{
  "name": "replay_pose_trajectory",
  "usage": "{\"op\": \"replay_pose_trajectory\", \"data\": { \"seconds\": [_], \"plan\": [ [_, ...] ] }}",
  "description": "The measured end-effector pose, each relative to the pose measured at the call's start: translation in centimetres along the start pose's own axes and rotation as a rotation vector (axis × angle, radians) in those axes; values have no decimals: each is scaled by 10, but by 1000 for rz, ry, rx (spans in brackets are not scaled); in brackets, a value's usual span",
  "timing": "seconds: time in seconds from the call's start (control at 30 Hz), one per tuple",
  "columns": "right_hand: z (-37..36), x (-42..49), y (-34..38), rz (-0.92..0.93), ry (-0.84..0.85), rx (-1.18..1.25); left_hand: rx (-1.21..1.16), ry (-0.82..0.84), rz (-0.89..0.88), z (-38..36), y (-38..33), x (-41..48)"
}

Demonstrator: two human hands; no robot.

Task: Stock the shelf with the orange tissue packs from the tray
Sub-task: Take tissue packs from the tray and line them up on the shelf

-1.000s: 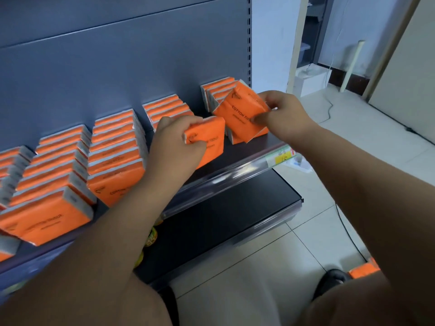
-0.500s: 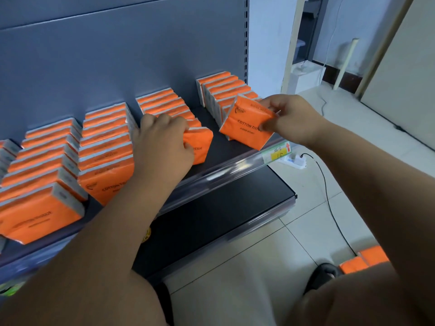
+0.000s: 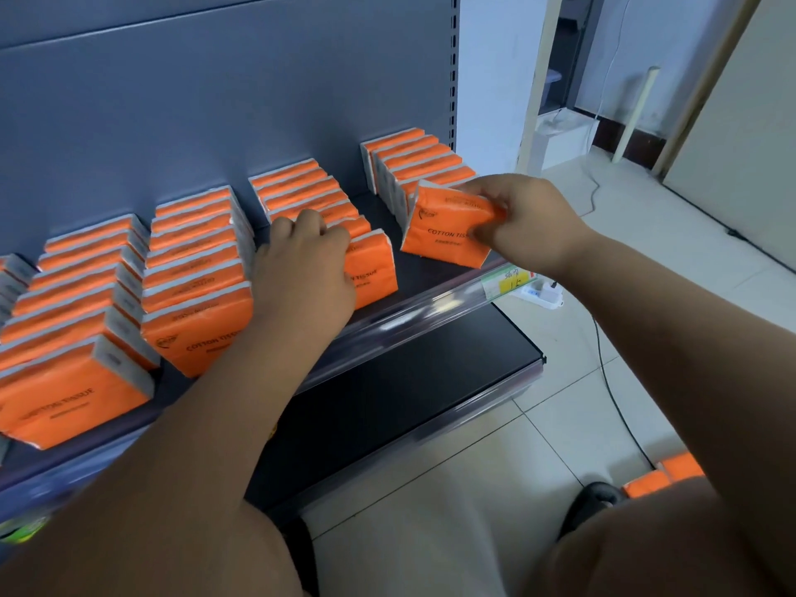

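Several rows of orange tissue packs stand upright on the grey shelf. My left hand lies over the front pack of the middle row, fingers curled over its top edge. My right hand pinches another orange pack at its upper right corner and holds it tilted at the front of the rightmost row. More orange packs lie on the floor at the lower right, partly hidden by my arm.
A clear price rail with a yellow tag runs along the shelf's front edge. A dark lower shelf juts out beneath it. A white power strip and its cable lie on the tiled floor to the right.
Both hands have lowered their packs onto the shelf. The left pack now stands at the front of the middle row. The right pack has come down in front of the rightmost row.
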State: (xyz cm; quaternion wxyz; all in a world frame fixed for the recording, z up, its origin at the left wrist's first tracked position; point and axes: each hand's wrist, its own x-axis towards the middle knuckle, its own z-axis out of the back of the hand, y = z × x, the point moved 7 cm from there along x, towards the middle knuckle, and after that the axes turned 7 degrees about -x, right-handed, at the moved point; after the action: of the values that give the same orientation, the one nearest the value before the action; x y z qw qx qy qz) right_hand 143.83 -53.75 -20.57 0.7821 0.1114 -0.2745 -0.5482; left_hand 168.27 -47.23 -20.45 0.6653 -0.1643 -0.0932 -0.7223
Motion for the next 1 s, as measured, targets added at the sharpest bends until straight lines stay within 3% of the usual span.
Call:
{"op": "replay_pose_trajectory", "data": {
  "seconds": [0.2, 0.43, 1.0],
  "plan": [
    [1, 1, 1, 49, -87, -168, 49, 23, 11, -1, -4, 1],
    [-5, 0, -3, 17, -65, -341, 45, 9, 22, 0, -8, -1],
    [-8, 5, 5, -25, -159, -454, -10, 0, 10, -1, -11, -1]
  ]
}}
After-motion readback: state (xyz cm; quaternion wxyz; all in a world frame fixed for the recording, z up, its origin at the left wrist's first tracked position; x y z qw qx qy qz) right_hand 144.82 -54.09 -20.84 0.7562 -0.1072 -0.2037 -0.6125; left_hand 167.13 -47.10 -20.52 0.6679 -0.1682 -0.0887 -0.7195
